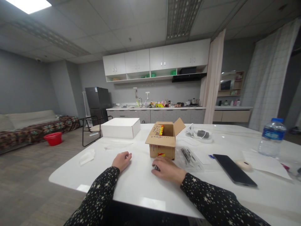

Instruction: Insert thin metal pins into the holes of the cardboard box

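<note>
Resting on the desk (141,185), my right hand (167,169) grips a small dark object (156,168) just before the cardboard box (162,142), left hand (121,160) loosely curled, farther off.

A small brown cardboard box (162,141) stands upright near the middle of the white table, its flaps open and red-and-yellow packets showing inside. Just in front of it lies a small dark object (156,168), mostly covered, kind unclear.

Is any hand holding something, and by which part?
The right hand covers a small dark object on the table; the grip cannot be told. The left hand holds nothing.
</note>
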### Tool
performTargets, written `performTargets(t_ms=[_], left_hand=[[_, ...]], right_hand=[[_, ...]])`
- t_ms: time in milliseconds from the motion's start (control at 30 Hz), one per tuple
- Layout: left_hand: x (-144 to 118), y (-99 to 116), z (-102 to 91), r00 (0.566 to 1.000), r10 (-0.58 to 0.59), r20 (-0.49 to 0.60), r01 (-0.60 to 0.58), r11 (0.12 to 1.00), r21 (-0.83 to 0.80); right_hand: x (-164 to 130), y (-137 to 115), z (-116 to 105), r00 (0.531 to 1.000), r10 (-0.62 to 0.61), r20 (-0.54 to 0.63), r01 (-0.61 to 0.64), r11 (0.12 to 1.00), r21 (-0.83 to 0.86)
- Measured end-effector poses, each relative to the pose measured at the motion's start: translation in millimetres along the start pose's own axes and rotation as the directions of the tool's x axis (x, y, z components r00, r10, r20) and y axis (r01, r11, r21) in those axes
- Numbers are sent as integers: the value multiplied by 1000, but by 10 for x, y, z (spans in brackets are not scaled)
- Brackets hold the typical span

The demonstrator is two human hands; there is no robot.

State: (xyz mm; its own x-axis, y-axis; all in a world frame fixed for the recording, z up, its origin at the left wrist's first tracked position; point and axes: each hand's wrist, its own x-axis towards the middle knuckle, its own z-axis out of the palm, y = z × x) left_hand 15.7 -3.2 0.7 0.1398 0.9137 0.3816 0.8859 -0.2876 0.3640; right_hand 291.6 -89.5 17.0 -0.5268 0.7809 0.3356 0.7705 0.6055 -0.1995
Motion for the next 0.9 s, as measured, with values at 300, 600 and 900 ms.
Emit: performTargets(t_ms=[300,600,900], left_hand=[[13,5,40,1000,-11,-2,11,1000,-5],[10,3,35,1000,-2,-10,2,1000,-6],[18,2,43,1000,14,-16,-14,1000,-3]], right_hand=[[-2,52,24,1000,3,4,-3,999,-48],[-12,7,-56,999,24,42,-19,993,-115],[4,-34,-47,996,50,72,-34,977,-208]])
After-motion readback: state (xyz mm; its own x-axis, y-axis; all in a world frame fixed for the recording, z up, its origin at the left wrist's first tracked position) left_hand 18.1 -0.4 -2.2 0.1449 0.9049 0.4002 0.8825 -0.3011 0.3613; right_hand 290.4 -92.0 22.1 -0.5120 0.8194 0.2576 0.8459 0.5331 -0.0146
